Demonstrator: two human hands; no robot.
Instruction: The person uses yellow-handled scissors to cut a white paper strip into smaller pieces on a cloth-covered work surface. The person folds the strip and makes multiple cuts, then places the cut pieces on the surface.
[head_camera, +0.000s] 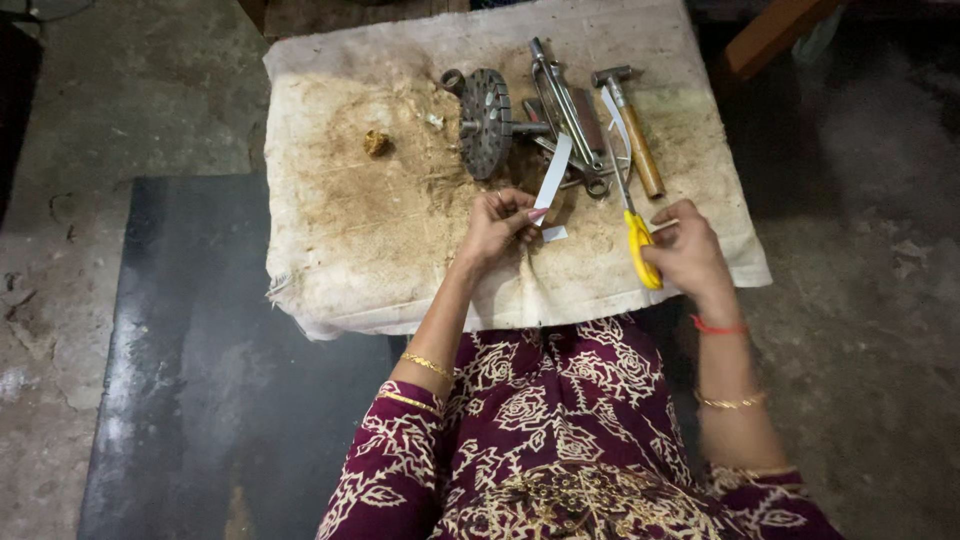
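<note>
My left hand (497, 226) pinches a narrow white paper strip (553, 172) that stands up and leans toward the tools. A small white scrap (554, 234) lies just below my fingertips. My right hand (688, 256) grips yellow-handled scissors (633, 222), blades pointing away toward the tool pile. Both hands hover over a stained cloth-covered block (350, 220) in front of my lap.
On the cloth's far side lie a round toothed metal disc (486, 120), a long metal hand tool (566, 110) and a wooden-handled hammer (632, 125). A small brown lump (376, 142) sits to the left. A dark mat (190, 350) covers the concrete floor at left.
</note>
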